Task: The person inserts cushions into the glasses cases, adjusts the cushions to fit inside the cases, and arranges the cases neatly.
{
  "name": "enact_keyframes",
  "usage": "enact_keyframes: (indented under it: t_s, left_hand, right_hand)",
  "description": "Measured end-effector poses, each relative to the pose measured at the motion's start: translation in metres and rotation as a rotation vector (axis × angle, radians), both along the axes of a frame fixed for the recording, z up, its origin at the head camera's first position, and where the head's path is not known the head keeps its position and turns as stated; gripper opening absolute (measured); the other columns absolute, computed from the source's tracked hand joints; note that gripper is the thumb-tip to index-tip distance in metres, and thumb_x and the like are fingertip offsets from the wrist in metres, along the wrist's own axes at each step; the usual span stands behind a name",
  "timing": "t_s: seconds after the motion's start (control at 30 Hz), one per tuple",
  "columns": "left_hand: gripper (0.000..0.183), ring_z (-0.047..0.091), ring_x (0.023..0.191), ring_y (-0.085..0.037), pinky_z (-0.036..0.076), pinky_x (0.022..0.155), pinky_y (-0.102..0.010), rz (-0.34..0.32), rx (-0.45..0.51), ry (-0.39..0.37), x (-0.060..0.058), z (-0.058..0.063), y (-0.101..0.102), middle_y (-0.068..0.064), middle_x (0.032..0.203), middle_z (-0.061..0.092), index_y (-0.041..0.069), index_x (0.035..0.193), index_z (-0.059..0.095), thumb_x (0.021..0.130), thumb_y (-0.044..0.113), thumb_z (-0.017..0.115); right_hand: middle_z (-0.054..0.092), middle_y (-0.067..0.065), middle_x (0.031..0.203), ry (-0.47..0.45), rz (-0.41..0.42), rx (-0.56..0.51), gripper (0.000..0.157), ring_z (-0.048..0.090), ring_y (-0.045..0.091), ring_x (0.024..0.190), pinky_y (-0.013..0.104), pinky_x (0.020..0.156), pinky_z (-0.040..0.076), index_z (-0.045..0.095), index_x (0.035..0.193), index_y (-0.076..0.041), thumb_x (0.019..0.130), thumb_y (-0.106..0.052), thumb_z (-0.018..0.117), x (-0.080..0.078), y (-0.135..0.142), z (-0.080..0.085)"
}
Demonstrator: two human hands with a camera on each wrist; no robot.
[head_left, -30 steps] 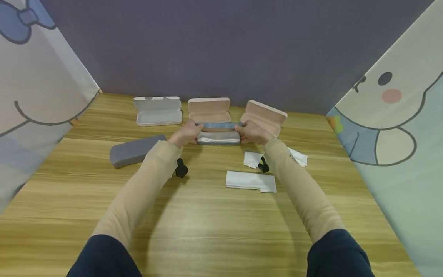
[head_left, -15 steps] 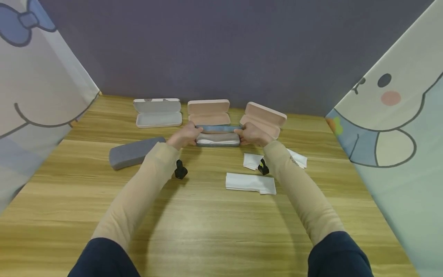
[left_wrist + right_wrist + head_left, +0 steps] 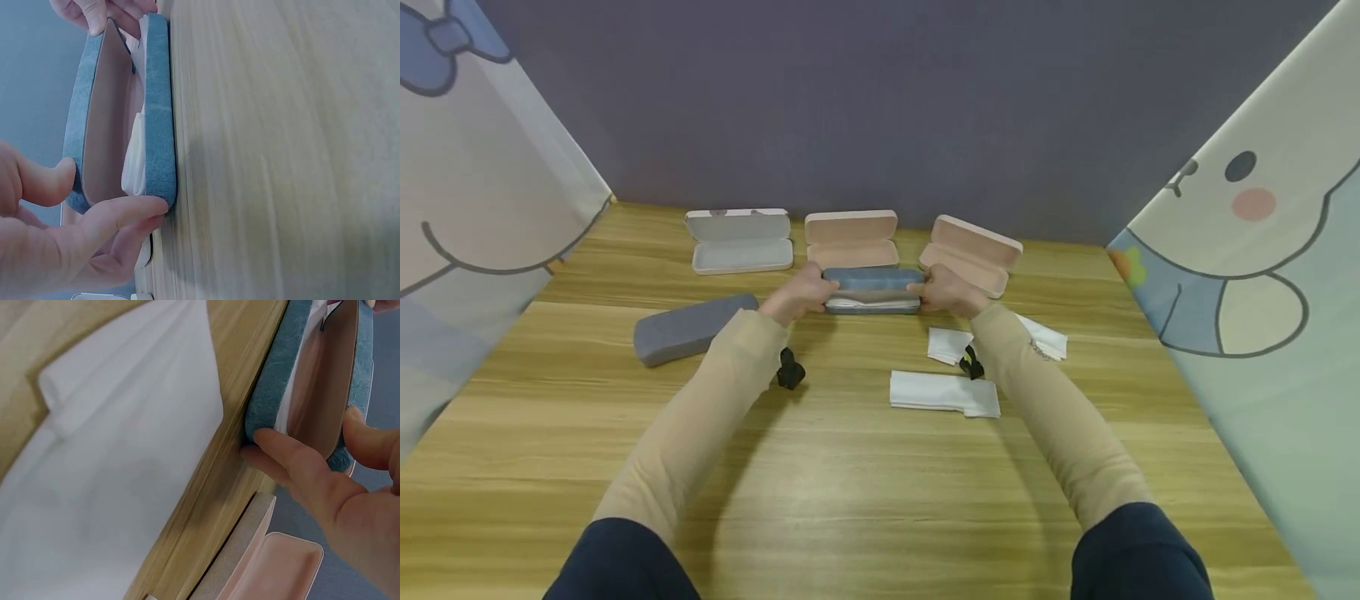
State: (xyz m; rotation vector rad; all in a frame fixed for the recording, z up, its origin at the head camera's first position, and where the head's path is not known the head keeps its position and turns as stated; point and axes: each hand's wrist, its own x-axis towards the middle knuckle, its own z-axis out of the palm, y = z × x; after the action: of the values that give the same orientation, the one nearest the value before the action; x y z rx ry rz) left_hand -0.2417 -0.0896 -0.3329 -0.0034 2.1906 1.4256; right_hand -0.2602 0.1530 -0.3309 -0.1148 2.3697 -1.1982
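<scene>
A blue glasses case sits partly open in the middle of the table, its lid tilted over the base. Inside it a white cloth shows against the pinkish lining, beside a thin dark piece near the far end. My left hand grips the case's left end, thumb on the lid and fingers at the base's corner. At the right end my right hand holds it the same way, as the right wrist view shows up close. Most of the cloth is hidden under the lid.
Behind stand an open white case and two open pink cases. A closed grey case lies left. Folded white cloths lie to the right, one partly behind my right sleeve. A grey wall bounds the back.
The blue case's lid has come down toward the front, so its outside shows more and less of the cloth is visible. Both hands stay at the case's ends.
</scene>
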Motion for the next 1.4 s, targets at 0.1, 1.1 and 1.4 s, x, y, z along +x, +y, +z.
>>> enact_keyframes:
  t_s: [0.1, 1.1, 1.4]
  left_hand:
    - [0.066, 0.029, 0.139, -0.039, 0.037, 0.111, -0.047, 0.001, -0.022, 0.016, 0.001, 0.0, 0.001, -0.026, 0.157, -0.003, -0.008, 0.148, -0.006, 0.101, 0.01, 0.037]
    - [0.072, 0.031, 0.059, -0.017, 0.03, 0.051, -0.027, 0.049, -0.298, 0.245, 0.011, -0.019, 0.011, -0.029, 0.123, 0.046, -0.01, 0.149, 0.011, 0.084, -0.009, 0.042]
    - [0.042, 0.047, 0.09, -0.031, 0.04, 0.067, -0.032, 0.066, -0.338, 0.302, 0.032, -0.019, 0.007, -0.03, 0.12, 0.05, -0.018, 0.124, 0.044, 0.083, -0.005, 0.046]
  right_hand:
    - [0.04, -0.001, 0.065, 0.039, 0.013, 0.046, 0.031, 0.041, 0.009, 0.058, 0.02, 0.061, 0.041, 0.041, 0.07, -0.01, 0.098, -0.014, 0.054, 0.002, 0.001, 0.0]
    - [0.064, 0.018, 0.105, 0.261, -0.069, 0.322, 0.031, 0.048, 0.017, 0.077, 0.026, 0.066, 0.041, 0.063, 0.108, 0.006, 0.092, -0.02, 0.064, 0.023, -0.011, -0.017]
    - [0.039, -0.004, 0.061, 0.336, 0.048, 0.365, 0.023, 0.035, 0.012, 0.058, 0.023, 0.054, 0.03, 0.055, 0.073, -0.008, 0.089, -0.018, 0.068, 0.026, -0.011, -0.017]
